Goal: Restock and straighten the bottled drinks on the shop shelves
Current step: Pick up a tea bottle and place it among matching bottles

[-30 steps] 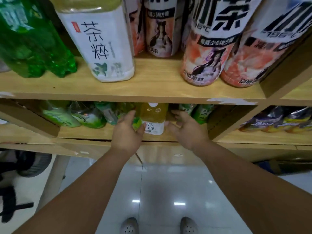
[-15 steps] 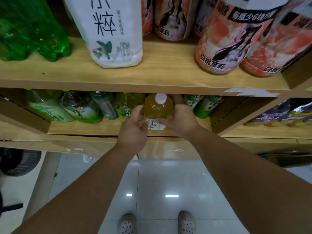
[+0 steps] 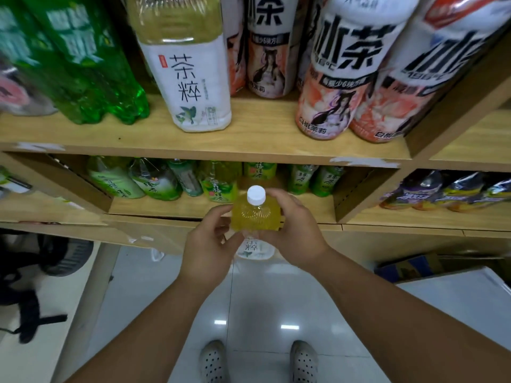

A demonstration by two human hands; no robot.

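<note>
A yellow tea bottle (image 3: 255, 217) with a white cap and white label hangs upright just in front of the lower shelf (image 3: 312, 210). My left hand (image 3: 211, 244) pinches its left side with thumb and fingers. My right hand (image 3: 296, 229) wraps round its right side. Behind it, several green tea bottles (image 3: 218, 183) stand in a row on the lower shelf. On the upper shelf (image 3: 210, 145) stands a bigger bottle of the same tea (image 3: 193, 78).
Large green soda bottles (image 3: 83, 64) fill the upper shelf's left; pink-and-white tea bottles (image 3: 337, 78) fill its right. Dark purple bottles (image 3: 448, 192) sit in the right lower compartment. A cardboard box (image 3: 409, 268) and a white surface (image 3: 456, 297) lie at the floor's right. My shoes (image 3: 257, 363) stand on white tiles.
Both hands closed round the yellow tea bottle on the lower shelf and drew it out towards me, off the shelf's front edge.
</note>
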